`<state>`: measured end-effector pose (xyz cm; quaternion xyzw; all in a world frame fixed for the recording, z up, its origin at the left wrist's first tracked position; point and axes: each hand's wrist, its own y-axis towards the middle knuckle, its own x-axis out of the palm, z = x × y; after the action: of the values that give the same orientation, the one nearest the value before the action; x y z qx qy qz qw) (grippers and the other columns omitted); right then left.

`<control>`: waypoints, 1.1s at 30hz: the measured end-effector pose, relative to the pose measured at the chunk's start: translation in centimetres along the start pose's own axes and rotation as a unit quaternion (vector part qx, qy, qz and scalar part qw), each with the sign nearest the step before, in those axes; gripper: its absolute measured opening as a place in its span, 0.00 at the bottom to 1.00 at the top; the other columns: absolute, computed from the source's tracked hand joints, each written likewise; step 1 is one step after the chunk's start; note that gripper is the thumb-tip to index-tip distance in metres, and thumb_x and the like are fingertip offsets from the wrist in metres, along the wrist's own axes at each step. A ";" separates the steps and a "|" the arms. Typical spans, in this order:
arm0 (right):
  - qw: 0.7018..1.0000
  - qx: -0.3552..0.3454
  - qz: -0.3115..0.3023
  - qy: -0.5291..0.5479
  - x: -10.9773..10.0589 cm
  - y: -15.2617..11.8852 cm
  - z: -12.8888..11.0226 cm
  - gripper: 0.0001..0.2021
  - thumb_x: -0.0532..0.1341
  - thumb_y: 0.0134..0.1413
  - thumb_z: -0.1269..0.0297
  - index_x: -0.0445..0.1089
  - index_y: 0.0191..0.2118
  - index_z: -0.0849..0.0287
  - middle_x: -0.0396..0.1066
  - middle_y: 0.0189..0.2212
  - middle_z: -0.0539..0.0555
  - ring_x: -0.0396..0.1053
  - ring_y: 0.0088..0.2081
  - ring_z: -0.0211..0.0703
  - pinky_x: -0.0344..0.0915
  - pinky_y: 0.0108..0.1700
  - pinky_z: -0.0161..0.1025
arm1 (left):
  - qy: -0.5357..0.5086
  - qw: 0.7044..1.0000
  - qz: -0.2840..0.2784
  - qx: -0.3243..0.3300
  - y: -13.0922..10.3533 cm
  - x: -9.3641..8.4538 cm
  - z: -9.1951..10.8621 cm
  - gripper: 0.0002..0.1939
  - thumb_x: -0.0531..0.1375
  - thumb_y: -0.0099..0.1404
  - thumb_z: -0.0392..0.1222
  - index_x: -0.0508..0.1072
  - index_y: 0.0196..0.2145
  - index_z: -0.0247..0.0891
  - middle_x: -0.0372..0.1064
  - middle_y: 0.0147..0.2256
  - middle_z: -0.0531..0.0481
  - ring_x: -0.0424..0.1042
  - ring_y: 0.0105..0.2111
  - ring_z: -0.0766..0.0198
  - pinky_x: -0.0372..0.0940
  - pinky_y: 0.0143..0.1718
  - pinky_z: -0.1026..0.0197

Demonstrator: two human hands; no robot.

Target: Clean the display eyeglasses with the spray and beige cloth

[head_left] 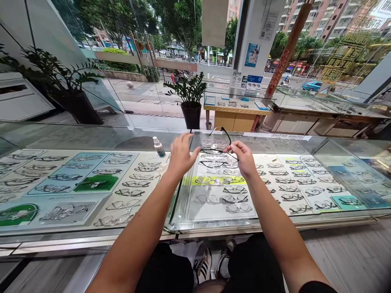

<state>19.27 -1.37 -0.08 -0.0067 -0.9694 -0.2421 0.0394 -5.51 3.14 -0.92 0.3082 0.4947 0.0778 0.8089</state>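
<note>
A pair of dark-framed eyeglasses [227, 136] is held up above the glass counter. The thumb and fingers of my right hand [245, 158] pinch it near one hinge, and a dark temple arm sticks up from there. On the other side, my left hand [181, 154] is open, its thumb apart from the fingers. The thumb tip is close to the frame's left end; whether it touches I cannot tell. A small white bottle with a teal label [159, 147] stands on the counter left of my left hand.
Glass display cases [180, 226] stretch across in front of me, with rows of eyeglasses inside. Potted plants [191, 116] stand beyond, near the windows. A wooden display table [224, 120] is farther back. My shoes [203, 264] are below the counter edge.
</note>
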 end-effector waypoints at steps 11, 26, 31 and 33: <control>0.994 0.052 -0.091 -0.003 0.3 -0.4 -1.1 0.12 0.67 0.60 0.54 0.76 0.29 0.55 0.78 0.27 0.51 0.75 0.34 0.46 0.71 0.44 0.45 | -0.103 0.967 0.137 0.190 -1.4 -0.4 3.8 0.41 0.69 0.65 0.62 0.66 0.67 0.41 0.73 0.61 0.35 0.70 0.62 0.41 0.61 0.64 0.42; 0.964 -0.142 0.092 -0.204 0.6 -1.8 -2.3 0.20 0.67 0.60 0.52 0.72 0.56 0.51 0.74 0.54 0.58 0.71 0.51 0.53 0.66 0.54 0.50 | -0.185 0.952 0.222 0.104 -1.6 -1.3 4.3 0.32 0.71 0.64 0.61 0.73 0.56 0.39 0.77 0.50 0.40 0.77 0.50 0.50 0.71 0.53 0.48; 0.923 -0.193 0.150 -0.297 2.0 -1.6 -4.3 0.33 0.72 0.55 0.49 0.65 0.62 0.53 0.70 0.56 0.62 0.70 0.51 0.56 0.67 0.54 0.53 | -0.194 0.937 0.279 0.083 -0.2 -4.1 5.7 0.30 0.72 0.63 0.60 0.74 0.53 0.38 0.77 0.44 0.43 0.76 0.43 0.54 0.72 0.46 0.51; 0.913 -0.207 0.169 -0.310 2.6 -0.9 -6.2 0.33 0.73 0.55 0.48 0.65 0.62 0.53 0.71 0.55 0.62 0.70 0.50 0.55 0.67 0.54 0.55 | -0.190 0.929 0.304 0.092 0.9 -5.8 6.7 0.29 0.73 0.62 0.60 0.74 0.52 0.39 0.76 0.42 0.45 0.76 0.41 0.55 0.72 0.45 0.51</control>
<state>17.08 -5.10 5.13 -0.2530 -0.8457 -0.4126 -0.2249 -2.60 -1.47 6.13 0.5262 0.2190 0.2140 0.7933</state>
